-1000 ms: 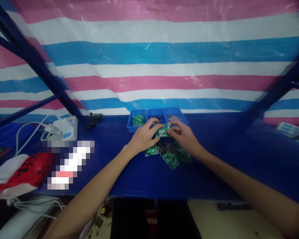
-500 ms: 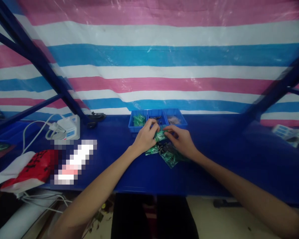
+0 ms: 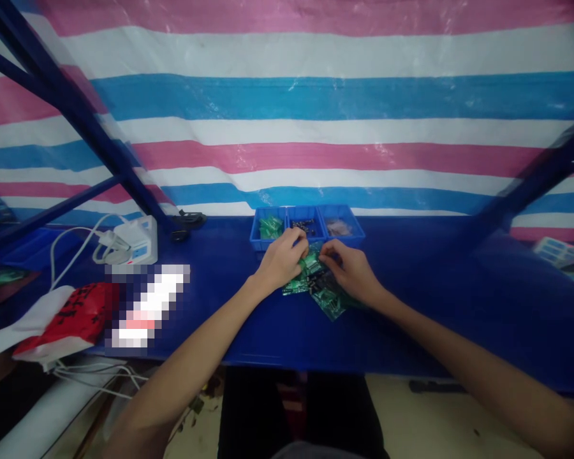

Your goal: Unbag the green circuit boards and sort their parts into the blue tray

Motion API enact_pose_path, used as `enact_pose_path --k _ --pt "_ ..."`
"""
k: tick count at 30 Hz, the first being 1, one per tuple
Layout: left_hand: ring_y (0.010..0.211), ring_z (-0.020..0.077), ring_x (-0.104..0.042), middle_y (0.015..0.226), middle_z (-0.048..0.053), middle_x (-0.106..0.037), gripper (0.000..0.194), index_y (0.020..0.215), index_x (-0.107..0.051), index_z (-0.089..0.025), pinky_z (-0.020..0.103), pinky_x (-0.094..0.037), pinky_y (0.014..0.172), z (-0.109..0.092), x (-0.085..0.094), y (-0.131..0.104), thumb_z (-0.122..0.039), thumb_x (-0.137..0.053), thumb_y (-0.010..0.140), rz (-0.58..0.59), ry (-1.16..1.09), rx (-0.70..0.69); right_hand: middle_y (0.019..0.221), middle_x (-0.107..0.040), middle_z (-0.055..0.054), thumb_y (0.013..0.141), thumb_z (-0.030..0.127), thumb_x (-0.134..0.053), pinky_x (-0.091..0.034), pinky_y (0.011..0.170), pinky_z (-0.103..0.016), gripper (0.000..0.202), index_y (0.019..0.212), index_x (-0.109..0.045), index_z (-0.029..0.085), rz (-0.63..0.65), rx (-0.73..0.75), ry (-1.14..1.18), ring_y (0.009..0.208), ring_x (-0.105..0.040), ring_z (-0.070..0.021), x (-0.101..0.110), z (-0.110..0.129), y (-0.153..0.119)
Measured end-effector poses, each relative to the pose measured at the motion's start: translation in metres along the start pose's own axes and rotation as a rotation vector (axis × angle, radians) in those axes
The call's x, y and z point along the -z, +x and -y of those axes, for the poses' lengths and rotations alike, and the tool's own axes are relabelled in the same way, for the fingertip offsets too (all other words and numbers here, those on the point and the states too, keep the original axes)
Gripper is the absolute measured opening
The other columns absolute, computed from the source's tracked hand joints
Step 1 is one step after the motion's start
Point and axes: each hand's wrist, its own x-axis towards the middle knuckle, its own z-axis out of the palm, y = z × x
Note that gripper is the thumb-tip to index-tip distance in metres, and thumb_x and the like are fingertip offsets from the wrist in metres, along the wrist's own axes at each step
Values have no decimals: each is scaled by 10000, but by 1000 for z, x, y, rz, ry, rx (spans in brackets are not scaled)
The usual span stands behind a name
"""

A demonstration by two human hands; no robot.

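My left hand [image 3: 283, 256] is closed, its fingertips pinching a small green plastic packet [image 3: 310, 261]. At the packet's right edge, my right hand [image 3: 349, 266] has its thumb and fingers pressed together on it; the exact contact is too small to make out. Beneath and in front of the hands, several green packets [image 3: 331, 302] with small dark pieces lie on the blue table [image 3: 268, 335]. Just behind stand three blue bins: the left bin [image 3: 256, 236] holds green packets, the middle bin [image 3: 310, 211] small dark parts, and the right bin [image 3: 356, 233] pale pinkish pieces.
On the left of the table are a white power strip [image 3: 141, 241] with cables, a small black object [image 3: 189, 218] and a red and white bag [image 3: 81, 313]. Blue frame posts [image 3: 100, 140] rise before a striped sheet [image 3: 316, 99]. Another white device [image 3: 562, 255] sits far right.
My right fingertips have shifted slightly right relative to the packet, and more of its green surface shows between the hands. The whole view has moved a little.
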Motion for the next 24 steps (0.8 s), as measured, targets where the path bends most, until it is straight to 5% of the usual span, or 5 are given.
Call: enact_pose_path --k 7,10,15,24 --pt "933 225 -512 1019 92 -505 207 825 -450 -180 327 -453 722 0 2 1 9 -468 744 82 -11 -12 758 -654 -2 912 212 -564 -412 632 -267 28 890 -582 209 -54 -41 -28 660 -609 -159 0 -1 0" --pt "1032 263 -530 1134 114 -490 213 931 -476 -178 379 -500 827 1 4 3 -159 -634 789 127 -76 -25 722 -641 6 900 218 -574 -403 620 -272 34 873 -592 208 -110 -78 -35 623 -584 -152 2 -4 2" --pt "1256 346 -475 1346 166 -401 547 1062 -472 -185 462 -501 964 -1 9 6 -501 -786 746 116 -173 12 684 -610 11 881 268 -606 -407 600 -276 83 829 -599 204 -172 -184 111 613 -562 -151 4 -9 5" --pt "1176 283 -532 1247 124 -447 393 1058 -465 -182 420 -518 939 1 7 4 -432 -696 862 80 -219 82 711 -627 -2 895 367 -619 -450 603 -283 168 878 -607 199 -121 -203 343 647 -591 -161 3 -14 5"
